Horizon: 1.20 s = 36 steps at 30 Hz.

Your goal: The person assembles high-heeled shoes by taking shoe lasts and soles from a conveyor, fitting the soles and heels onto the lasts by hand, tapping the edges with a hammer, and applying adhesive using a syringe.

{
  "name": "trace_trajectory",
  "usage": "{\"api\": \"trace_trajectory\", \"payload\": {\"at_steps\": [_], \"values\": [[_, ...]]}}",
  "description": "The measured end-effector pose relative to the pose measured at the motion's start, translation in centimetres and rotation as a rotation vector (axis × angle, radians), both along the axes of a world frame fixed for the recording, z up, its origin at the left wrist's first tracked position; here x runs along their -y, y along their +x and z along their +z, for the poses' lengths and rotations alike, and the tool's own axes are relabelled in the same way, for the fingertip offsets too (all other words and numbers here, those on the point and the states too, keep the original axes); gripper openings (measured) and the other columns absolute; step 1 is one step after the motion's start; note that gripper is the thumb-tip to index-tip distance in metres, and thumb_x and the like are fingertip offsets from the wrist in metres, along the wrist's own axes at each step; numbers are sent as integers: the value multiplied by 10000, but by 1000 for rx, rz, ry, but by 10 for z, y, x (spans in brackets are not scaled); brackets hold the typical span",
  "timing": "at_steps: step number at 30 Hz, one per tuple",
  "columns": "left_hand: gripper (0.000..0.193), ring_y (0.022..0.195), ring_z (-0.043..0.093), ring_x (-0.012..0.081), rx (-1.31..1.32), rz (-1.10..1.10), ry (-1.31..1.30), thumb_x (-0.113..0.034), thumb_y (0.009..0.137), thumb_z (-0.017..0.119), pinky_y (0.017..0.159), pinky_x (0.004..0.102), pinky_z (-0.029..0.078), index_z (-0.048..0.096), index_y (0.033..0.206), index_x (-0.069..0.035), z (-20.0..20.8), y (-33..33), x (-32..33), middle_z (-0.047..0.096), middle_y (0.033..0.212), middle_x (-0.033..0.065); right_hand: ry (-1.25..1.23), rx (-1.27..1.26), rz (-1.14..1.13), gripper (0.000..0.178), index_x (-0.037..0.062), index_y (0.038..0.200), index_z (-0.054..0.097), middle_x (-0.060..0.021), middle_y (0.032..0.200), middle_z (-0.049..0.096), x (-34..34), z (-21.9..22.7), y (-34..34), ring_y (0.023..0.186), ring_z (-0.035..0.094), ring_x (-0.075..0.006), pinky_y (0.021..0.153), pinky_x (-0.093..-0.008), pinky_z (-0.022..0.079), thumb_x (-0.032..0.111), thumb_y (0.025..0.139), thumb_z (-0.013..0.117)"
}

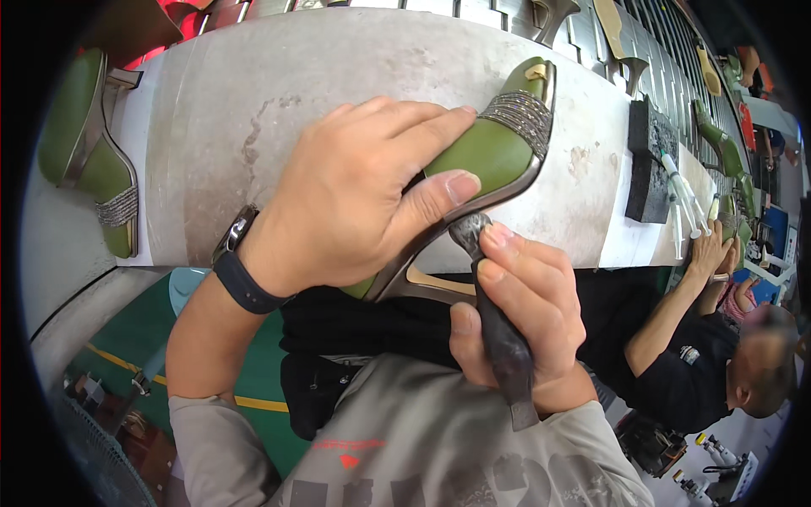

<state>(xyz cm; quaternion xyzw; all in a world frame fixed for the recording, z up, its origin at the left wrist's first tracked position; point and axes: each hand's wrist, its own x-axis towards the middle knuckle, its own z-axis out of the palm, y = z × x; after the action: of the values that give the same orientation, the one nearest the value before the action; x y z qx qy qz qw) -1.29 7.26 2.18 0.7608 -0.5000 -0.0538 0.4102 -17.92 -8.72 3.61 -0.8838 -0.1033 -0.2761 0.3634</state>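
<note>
A high-heeled sandal with a sparkling banded strap sits on a green shoe last, lying on its side at the near edge of the bench. My left hand wraps over the last's middle, its thumb pressing near the sole edge. In my right hand is a dark metal shoemaker's hammer, gripped around its head. The rounded face is against or very close to the sole edge, while the flat tapered end points down toward me. No handle shows. The sandal's brown heel points right, beneath the hammer.
Another sandal on a green last stands at the bench's left end. A black block and several syringes lie to the right. Beyond the pale bench top runs a slatted rack carrying heels and soles. A co-worker works at far right.
</note>
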Motion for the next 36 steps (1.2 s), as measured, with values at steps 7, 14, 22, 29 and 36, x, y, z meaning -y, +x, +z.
{"api": "trace_trajectory", "payload": {"at_steps": [7, 14, 22, 29, 36], "values": [[451, 1045, 654, 401, 25, 25, -44, -251, 990, 646, 903, 446, 515, 628, 1321, 55, -5, 0, 5, 694, 1214, 210, -240, 9, -8, 330, -57, 1051, 684, -244, 1114, 707, -4, 11, 5, 933, 725, -350, 820, -386, 642, 49, 762, 802], [409, 1046, 659, 389, 29, 53, -40, -246, 1013, 623, 907, 439, 515, 648, 1301, 43, -3, -3, 5, 704, 1181, 213, 50, -45, 27, 406, -49, 1085, 674, -225, 1106, 717, -10, 6, 2, 954, 729, -362, 842, -405, 628, -12, 711, 827], [435, 1067, 663, 404, -50, 27, 0, -266, 1029, 606, 943, 433, 512, 634, 1318, 58, 6, 2, 6, 698, 1188, 244, 256, -198, 249, 344, -84, 1157, 664, -265, 1164, 723, 14, 15, 6, 1046, 734, -340, 930, -407, 575, -23, 824, 722], [932, 959, 641, 442, 19, 110, 247, -358, 794, 833, 871, 494, 507, 405, 1495, 83, 29, -17, 48, 642, 1057, 266, 813, -333, -129, 183, -66, 1097, 700, -128, 1046, 772, 68, 38, 28, 917, 706, -121, 836, -258, 553, 33, 944, 679], [922, 952, 621, 456, 30, 97, 271, -185, 741, 831, 848, 507, 505, 370, 1501, 61, 31, -12, 56, 631, 1051, 256, 877, -422, -116, 220, -15, 1054, 729, -103, 984, 776, 113, 38, 94, 943, 733, -161, 836, -306, 582, 168, 934, 717]]}}
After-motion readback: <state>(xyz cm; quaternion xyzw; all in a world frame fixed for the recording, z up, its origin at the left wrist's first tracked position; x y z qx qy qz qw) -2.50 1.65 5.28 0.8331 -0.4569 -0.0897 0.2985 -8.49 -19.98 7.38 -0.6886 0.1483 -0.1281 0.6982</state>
